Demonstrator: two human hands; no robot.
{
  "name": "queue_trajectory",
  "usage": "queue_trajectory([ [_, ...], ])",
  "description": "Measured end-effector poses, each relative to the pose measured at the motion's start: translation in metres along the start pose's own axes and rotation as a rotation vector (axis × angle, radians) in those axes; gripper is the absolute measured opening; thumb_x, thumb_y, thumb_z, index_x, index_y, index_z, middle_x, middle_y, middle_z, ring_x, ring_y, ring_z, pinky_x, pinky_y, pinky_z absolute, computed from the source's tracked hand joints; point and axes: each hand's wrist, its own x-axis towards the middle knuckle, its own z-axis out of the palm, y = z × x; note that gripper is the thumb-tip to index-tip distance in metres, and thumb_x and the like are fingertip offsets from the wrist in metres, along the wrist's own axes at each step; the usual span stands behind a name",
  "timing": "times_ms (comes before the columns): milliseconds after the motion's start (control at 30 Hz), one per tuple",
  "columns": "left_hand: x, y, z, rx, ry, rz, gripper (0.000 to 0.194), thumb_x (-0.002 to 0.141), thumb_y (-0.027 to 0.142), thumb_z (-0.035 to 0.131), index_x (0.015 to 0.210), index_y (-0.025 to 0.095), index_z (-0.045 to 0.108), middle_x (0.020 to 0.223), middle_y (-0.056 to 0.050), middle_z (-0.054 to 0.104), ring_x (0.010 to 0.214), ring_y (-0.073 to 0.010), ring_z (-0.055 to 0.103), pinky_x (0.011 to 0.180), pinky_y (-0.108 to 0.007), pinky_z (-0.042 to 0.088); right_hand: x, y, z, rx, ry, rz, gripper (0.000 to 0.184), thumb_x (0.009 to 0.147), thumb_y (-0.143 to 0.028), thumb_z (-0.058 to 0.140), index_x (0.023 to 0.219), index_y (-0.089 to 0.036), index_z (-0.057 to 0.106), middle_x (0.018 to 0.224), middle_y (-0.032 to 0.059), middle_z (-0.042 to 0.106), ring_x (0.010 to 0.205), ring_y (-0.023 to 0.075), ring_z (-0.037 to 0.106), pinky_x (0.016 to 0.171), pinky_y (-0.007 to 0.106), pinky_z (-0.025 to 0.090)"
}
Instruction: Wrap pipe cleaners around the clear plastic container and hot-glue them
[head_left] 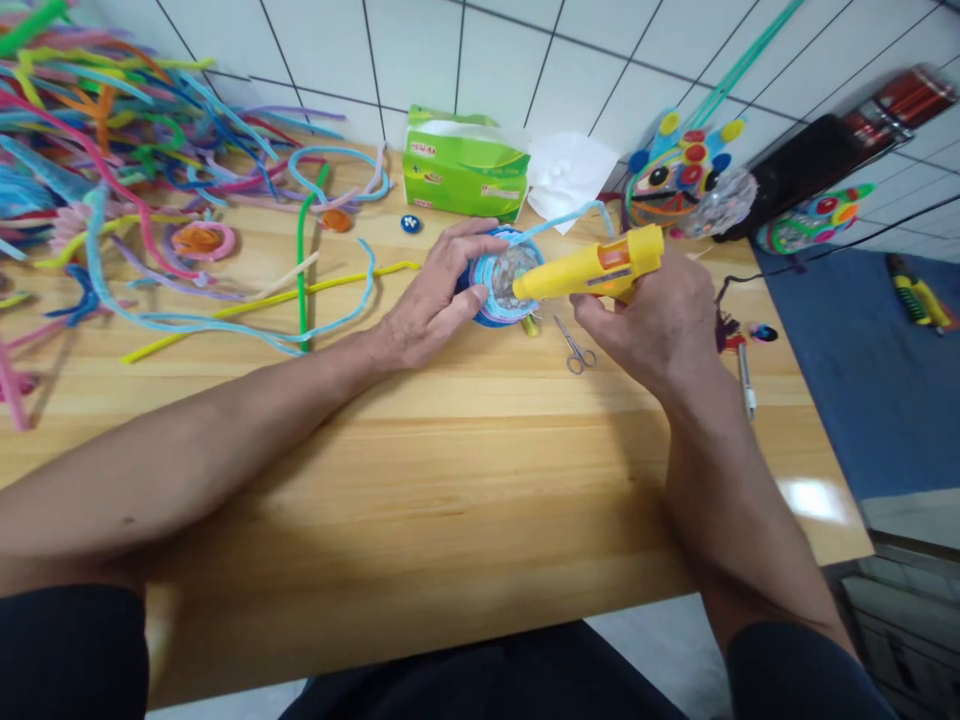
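Note:
My right hand [660, 315] is wrapped round the handle of a yellow hot glue gun [592, 268], its nozzle pointing left. The tip meets or hovers just over a round piece coiled in blue pipe cleaner [491, 272], whose centre looks clear and shiny; contact is hard to tell. Curled about the left side of that piece, my left hand [442, 290] grips it with thumb and fingers. A loose light-blue pipe cleaner end [566, 218] rises from its top and bends right. Small scissors [576, 350] lie on the table below the glue gun.
Many coloured pipe cleaners [97, 130] heap at the left. A green tissue pack [465, 170] stands against the tiled wall, near a blue button [411, 224]. Decorated figures [675, 180], a dark thermos [810, 160], a black cord [832, 248] and a pen [745, 378] are at the right.

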Motion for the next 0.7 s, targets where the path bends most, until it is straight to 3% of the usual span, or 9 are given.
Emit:
queue_trajectory([
  [233,0.0004,0.0024,-0.0018,-0.011,0.0,-0.024,0.062,0.124,0.077,0.045,0.17,0.037,0.059,0.186,-0.012,0.06,0.179,-0.0383,0.054,0.152,-0.073,0.044,-0.0009,0.0044,0.0094,-0.007,0.029,0.014,0.025,0.084,-0.041,0.084,0.102,-0.032,0.068,0.11,0.0101,0.083,0.115,0.0404,0.081,0.107,0.062,0.072],
  [500,0.0006,0.0035,-0.0028,-0.021,-0.009,-0.037,0.066,0.122,0.079,0.05,0.171,0.036,0.059,0.186,-0.012,0.06,0.179,-0.0415,0.053,0.152,-0.076,0.043,0.0037,0.0053,0.0041,-0.02,-0.032,0.028,0.026,0.078,-0.034,0.08,0.097,-0.031,0.061,0.101,0.0098,0.078,0.115,0.0423,0.082,0.11,0.062,0.071],
  [700,0.0001,0.0068,-0.0031,-0.028,0.008,-0.033,0.06,0.123,0.076,0.052,0.171,0.04,0.059,0.187,-0.012,0.059,0.178,-0.0413,0.055,0.152,-0.075,0.043,0.0057,0.0044,0.0081,-0.079,-0.023,0.034,0.029,0.075,-0.036,0.076,0.101,-0.03,0.062,0.106,0.0117,0.083,0.107,0.0421,0.083,0.107,0.067,0.07],
])
